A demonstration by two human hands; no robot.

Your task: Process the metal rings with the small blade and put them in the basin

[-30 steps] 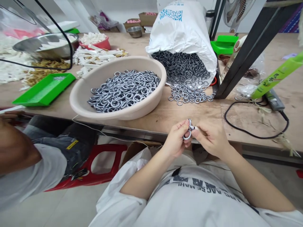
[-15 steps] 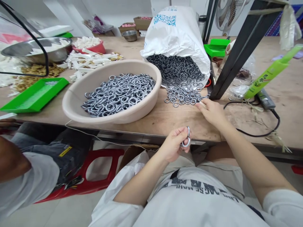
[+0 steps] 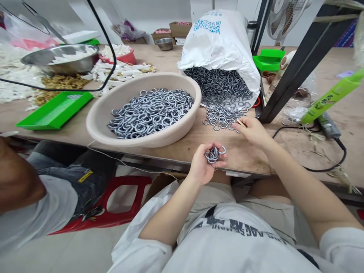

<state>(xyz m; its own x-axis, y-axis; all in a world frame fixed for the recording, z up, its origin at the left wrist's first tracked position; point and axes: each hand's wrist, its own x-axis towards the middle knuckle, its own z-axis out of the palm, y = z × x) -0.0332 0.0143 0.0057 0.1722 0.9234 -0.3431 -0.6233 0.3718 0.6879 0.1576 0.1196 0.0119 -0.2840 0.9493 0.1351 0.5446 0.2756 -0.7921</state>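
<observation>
Palm up at the table's front edge, my left hand cups several grey metal rings. My right hand pinches a thin pale stick beside the loose rings on the table. Behind those rings a white sack lies on its side, its mouth full of grey rings. A large beige basin to the left holds a heap of similar rings.
A green tray lies left of the basin. A steel bowl and white pieces stand behind it. On the right are a dark metal post and a power strip. A person sits at the left.
My left hand has turned palm up and opened out, showing the rings in it. The right hand stays by the loose rings with the stick. The whole view has shifted slightly.
</observation>
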